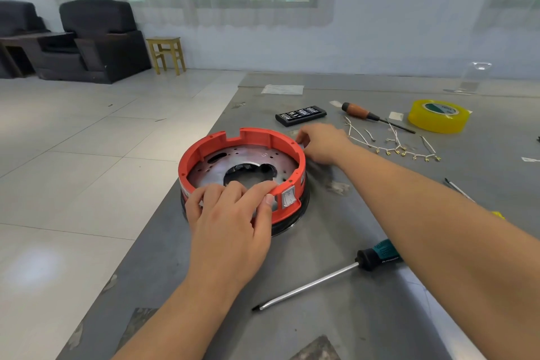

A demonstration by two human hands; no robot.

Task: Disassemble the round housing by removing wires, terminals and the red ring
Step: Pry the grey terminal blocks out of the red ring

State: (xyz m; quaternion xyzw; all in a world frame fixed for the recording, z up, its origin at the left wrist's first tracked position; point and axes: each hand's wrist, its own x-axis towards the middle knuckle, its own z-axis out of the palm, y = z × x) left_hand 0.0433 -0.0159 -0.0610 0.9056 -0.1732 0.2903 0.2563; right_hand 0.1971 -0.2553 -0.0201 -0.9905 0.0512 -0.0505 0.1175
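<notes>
The round housing stands near the left edge of the grey table, its metal plate [248, 159] with holes showing inside. A red ring [204, 145] wraps its upper wall and carries a white rocker switch [288, 195] at the front. My left hand [230, 213] grips the ring's near rim, fingers curled over the edge beside the switch. On the far right side of the ring, my right hand [320, 143] holds the rim. White wires with brass terminals [400, 149] lie loose on the table to the right of the housing.
A teal-handled screwdriver [330, 273] lies in front of the housing. Behind it are a black bit case [301, 114], an orange-handled screwdriver [371, 115] and a yellow tape roll [438, 115]. The table's left edge drops to a tiled floor.
</notes>
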